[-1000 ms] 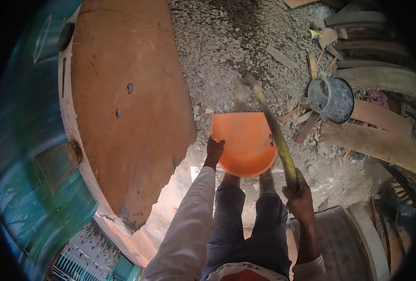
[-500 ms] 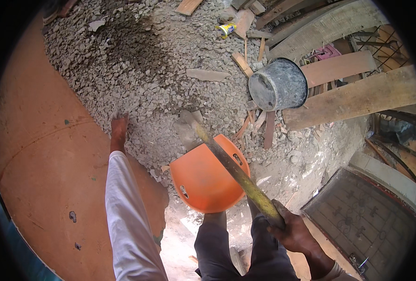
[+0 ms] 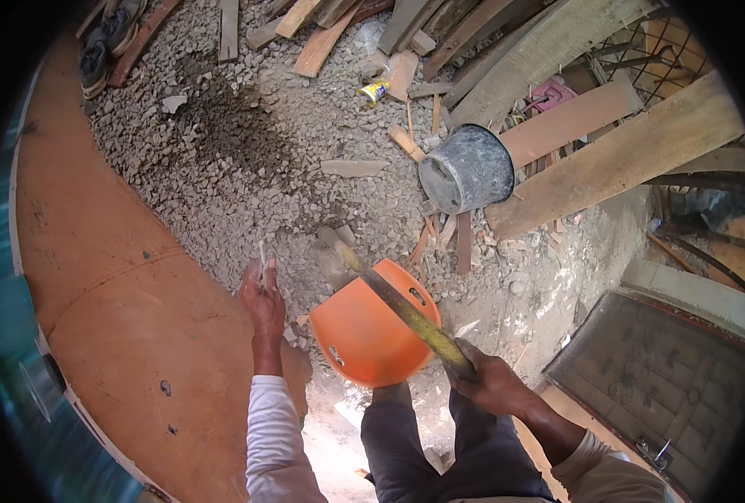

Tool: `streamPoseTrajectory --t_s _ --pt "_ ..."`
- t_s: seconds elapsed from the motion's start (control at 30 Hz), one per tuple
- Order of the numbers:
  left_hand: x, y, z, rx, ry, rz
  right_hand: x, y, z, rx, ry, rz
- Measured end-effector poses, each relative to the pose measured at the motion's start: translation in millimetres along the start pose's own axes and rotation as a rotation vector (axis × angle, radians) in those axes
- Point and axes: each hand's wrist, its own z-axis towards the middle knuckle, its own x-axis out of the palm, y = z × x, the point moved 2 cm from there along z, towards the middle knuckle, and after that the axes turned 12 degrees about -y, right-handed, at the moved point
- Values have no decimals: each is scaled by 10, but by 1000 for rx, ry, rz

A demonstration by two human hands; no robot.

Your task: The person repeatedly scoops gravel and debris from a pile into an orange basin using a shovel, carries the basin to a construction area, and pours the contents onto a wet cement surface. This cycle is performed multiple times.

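Note:
My right hand (image 3: 488, 381) is closed round the end of a hoe's worn yellow-and-dark handle (image 3: 402, 308). The hoe slants away from me over an orange plastic scoop pan (image 3: 372, 331) with a slot handle in each side. Its grey blade (image 3: 332, 258) rests on the gravel (image 3: 230, 197) just past the pan's far edge. Left of the pan, my left hand (image 3: 263, 306) is raised above the gravel's edge. A thin pale sliver (image 3: 262, 253) sticks up from its pinched fingers; its kind is not clear. The pan looks bare inside and stands in front of my legs.
A grey-stained black bucket (image 3: 466, 170) lies tipped beside wooden planks (image 3: 615, 180) on the right. A reddish-brown board (image 3: 138, 285) borders the gravel on the left. Shoes (image 3: 108, 50) sit at the far left. A dark metal panel (image 3: 653, 386) lies at the near right.
My left hand has come up off the gravel and back toward me, now with a pale sliver in its fingers. The hoe and pan stay together; the view has shifted somewhat.

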Motion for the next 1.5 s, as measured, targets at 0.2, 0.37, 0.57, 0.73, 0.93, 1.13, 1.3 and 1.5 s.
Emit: streamPoseTrajectory --t_s 0.2,0.37,0.57,0.73,0.93,1.13,1.3,1.5 --pt "-482 -2476 862 -102 -361 -693 -37 -70 -17 -75 -6 -70" --pt "-237 -3854 1114 76 -419 -1040 75 -476 40 -134 -45 -178" --pt "886 -5474 949 198 -302 -1316 -263 -449 -4 -67 29 -99" --pt "2699 -5498 525 494 208 -106 59 -422 173 -173 37 -61" --pt "2448 -3986 -490 -112 949 252 -606 -590 265 -93 37 -36" --pt "1248 -1842 -1477 -903 649 372 -716 -794 317 -96 18 -10" --pt "1377 -911 -2338 -1624 304 -618 -131 -952 -43 -97 -38 -25" --pt "1365 -723 -3142 -1587 109 -246 992 -1989 -301 88 -13 -51"
